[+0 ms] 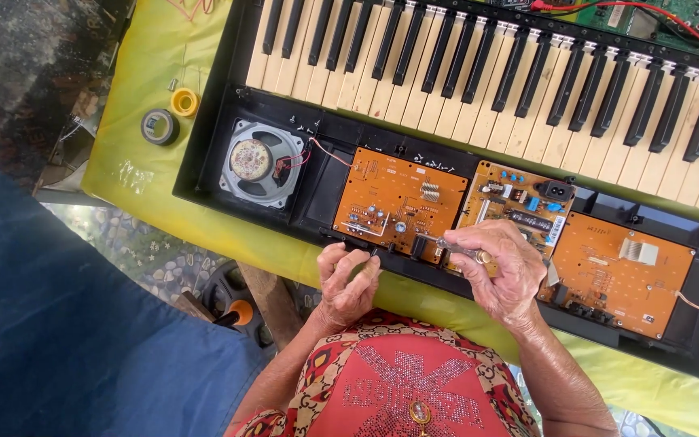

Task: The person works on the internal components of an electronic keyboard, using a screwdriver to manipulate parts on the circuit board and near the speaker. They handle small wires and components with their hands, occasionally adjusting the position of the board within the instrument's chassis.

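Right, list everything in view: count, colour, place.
Keyboard: one, black case, cream and black keys, opened, on the table.
Circuit boards: three, orange, in a row inside the case: left, middle, right.
Speaker: one, grey, at the case's left end.
Tape rolls: two, dark and yellow, left of the case.
Table cover: one, yellow-green.
Green board: one, top right, red wires.
Screwdriver: one, metal shaft, in the right hand.
Left hand: at the case's near edge.
Right hand: over the middle board.
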